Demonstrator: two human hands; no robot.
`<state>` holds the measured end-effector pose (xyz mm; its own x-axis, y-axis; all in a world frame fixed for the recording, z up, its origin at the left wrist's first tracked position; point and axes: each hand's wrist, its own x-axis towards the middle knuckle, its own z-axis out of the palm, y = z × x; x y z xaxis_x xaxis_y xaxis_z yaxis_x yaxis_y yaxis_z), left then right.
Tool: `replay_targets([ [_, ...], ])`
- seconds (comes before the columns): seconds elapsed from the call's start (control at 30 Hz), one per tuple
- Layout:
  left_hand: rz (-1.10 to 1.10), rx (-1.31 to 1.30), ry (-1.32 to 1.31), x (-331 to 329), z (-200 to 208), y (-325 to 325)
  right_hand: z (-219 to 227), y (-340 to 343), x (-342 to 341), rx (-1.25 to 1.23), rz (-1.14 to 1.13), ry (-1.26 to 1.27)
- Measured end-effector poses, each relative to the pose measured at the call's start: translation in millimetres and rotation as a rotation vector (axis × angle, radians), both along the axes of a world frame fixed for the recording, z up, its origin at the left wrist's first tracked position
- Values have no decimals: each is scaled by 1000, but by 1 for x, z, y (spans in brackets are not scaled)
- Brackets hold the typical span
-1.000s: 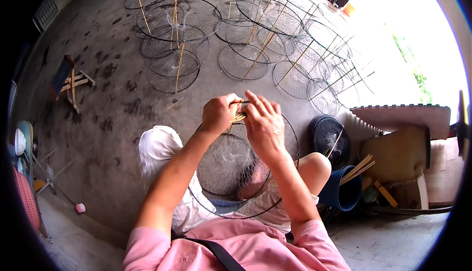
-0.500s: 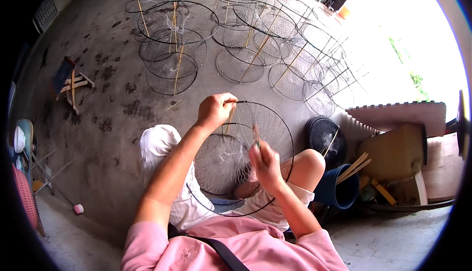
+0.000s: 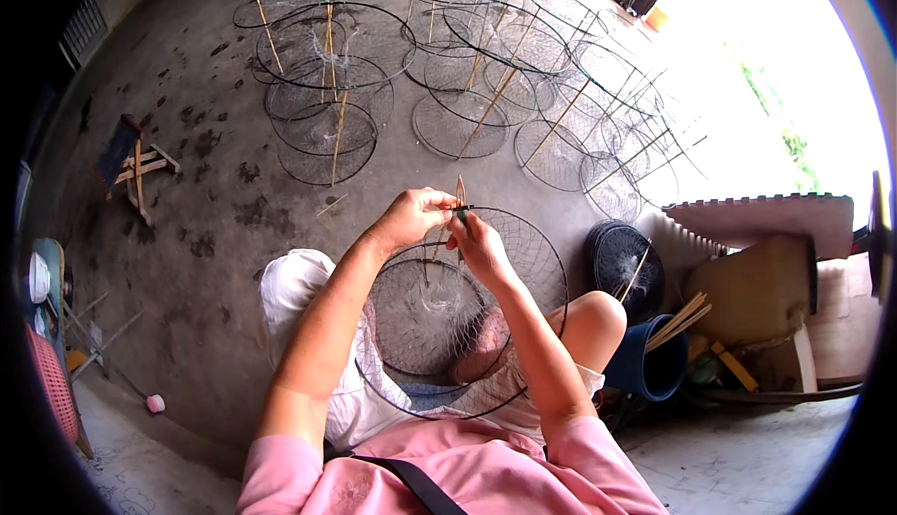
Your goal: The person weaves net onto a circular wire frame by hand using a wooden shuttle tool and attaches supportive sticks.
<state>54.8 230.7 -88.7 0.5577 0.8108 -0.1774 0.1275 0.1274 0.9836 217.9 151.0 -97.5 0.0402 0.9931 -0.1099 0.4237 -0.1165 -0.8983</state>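
Note:
A round net trap [image 3: 397, 321], two black wire hoops with mesh between them, stands over my lap. My left hand [image 3: 411, 221] pinches the far rim of its upper hoop, beside the top of a thin bamboo stick [image 3: 439, 244]. Right beside those fingers, my right hand [image 3: 481, 249] is closed round a slim, pointed brown netting needle [image 3: 460, 190], held upright against the rim. A bit of green shows at its fingers. The two hands nearly touch, and the exact contact at the rim is partly hidden by my fingers.
Several similar traps [image 3: 327, 141] propped with sticks stand across the floor ahead. To my right are a stack of black hoops [image 3: 612, 267], a blue bucket [image 3: 654, 365] with bamboo sticks [image 3: 682, 321], and a tan container [image 3: 752, 291]. A small folding stool [image 3: 138, 164] lies at the left.
My right hand has moved up and left from over the mesh to the rim, meeting my left hand. The netting needle, blurred before, now points upright. The left hand keeps its grip, slightly lower.

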Motion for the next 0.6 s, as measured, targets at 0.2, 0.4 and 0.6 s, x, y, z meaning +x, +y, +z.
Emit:
replay_targets([
  [0.2,-8,67,-78,4,3,-4,-14,-18,5,-54,-93,-326],
  [0.4,-4,254,49,4,0,-2,36,-15,-9,228,-58,-671],
  [0.6,-5,171,-101,8,4,-6,84,16,-7,356,-11,-568],
])
